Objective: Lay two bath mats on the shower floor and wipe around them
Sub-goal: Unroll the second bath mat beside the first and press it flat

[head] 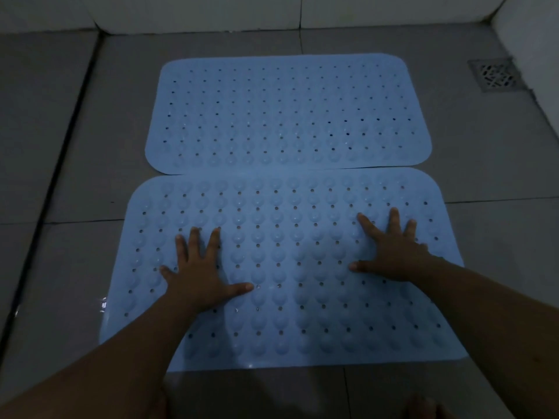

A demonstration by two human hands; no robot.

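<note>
Two light blue rubber bath mats with holes and round bumps lie flat on the grey tiled shower floor (75,182), long edges touching. The far mat (287,113) sits near the back wall. The near mat (290,297) lies just in front of it. My left hand (201,270) rests palm down on the near mat's left half, fingers spread. My right hand (393,252) presses flat on its right half, fingers also spread. Neither hand holds anything.
A square metal floor drain (496,74) sits at the back right corner. White tiled walls (196,10) border the floor at the back and right. A dark groove (60,164) runs along the floor on the left. Wet sheen shows by the near mat's left edge.
</note>
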